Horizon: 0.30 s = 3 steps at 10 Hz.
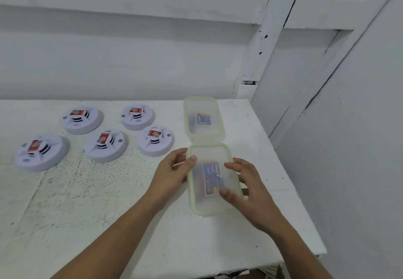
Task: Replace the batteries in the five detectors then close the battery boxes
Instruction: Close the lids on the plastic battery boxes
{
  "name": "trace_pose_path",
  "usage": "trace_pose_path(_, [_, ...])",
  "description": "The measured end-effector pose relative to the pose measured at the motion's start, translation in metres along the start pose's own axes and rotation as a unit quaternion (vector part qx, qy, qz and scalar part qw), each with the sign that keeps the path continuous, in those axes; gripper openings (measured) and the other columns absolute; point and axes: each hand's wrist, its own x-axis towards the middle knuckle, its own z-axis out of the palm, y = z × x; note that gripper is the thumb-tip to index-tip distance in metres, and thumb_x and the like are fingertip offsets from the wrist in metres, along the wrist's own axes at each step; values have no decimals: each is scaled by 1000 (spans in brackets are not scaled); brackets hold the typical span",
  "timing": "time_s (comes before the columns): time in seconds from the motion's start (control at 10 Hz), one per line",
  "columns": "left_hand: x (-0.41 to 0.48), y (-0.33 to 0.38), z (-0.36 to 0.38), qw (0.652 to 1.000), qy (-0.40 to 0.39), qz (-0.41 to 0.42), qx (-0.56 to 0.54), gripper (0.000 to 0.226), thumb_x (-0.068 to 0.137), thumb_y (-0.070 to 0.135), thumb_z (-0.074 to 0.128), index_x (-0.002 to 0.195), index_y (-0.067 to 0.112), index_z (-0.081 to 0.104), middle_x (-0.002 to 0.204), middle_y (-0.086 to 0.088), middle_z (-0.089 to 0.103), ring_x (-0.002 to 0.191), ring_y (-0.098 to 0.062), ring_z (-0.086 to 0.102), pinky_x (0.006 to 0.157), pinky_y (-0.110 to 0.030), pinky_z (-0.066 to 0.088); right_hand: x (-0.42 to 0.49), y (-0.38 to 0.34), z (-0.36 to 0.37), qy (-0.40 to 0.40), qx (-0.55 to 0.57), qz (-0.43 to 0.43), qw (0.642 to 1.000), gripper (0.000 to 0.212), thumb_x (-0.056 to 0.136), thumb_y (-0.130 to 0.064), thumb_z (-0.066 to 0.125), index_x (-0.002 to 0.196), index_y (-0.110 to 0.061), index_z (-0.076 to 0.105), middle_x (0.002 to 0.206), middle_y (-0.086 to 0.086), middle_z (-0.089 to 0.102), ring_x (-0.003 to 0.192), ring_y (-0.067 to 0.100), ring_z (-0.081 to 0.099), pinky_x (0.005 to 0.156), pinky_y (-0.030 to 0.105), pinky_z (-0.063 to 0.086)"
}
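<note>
Head view: frosted lids blur the blue packs (pixel 212 179) inside both boxes, and my forearms run off the bottom edge. The speckled white surface (pixel 109 213) meets a white-painted wall (pixel 130 60). 5 round white detectors (pixel 106 145) with red labels sit at left. At right, the near box (pixel 207 204) lies just in front of the far box (pixel 201 106). My left hand (pixel 172 169) grips its left rim, fingers curled. My right hand (pixel 246 185) rests on the lid, fingers spread.

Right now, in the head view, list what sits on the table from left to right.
Near-left detector → far-left detector → middle detector → far-right detector → near-right detector → left hand → near battery box → right hand. The far battery box overlaps the near one, so it is left out.
</note>
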Motion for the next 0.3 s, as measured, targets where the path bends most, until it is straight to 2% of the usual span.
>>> trace_pose_path(0.1, [5, 11, -10, 997, 43, 29, 57, 40, 84, 42, 66, 121, 30, 56, 115, 5, 62, 99, -10, 63, 87, -38, 55, 11, -9, -10, 28, -4, -15, 999, 49, 74, -66, 62, 117, -45, 51, 127, -30, 39, 117, -7, 45, 85, 15, 46])
trace_pose_path(0.2, [9, 41, -20, 986, 69, 92, 120, 40, 82, 45, 68, 118, 34, 57, 113, 13, 61, 98, -2, 61, 88, -37, 53, 37, -26, -19, 57, -22, -29, 998, 33, 82, -46, 66, 113, -37, 57, 122, -22, 48, 113, -1, 50, 85, 20, 47])
trace_pose_path(0.3, [15, 104, -29, 966, 73, 197, 152, 36, 82, 40, 68, 116, 33, 59, 115, 16, 61, 100, 2, 60, 81, -29, 53, 72, -77, -35, 66, -11, -65, 996, 23, 85, -38, 66, 107, -34, 61, 117, -21, 55, 109, 0, 54, 78, 15, 45])
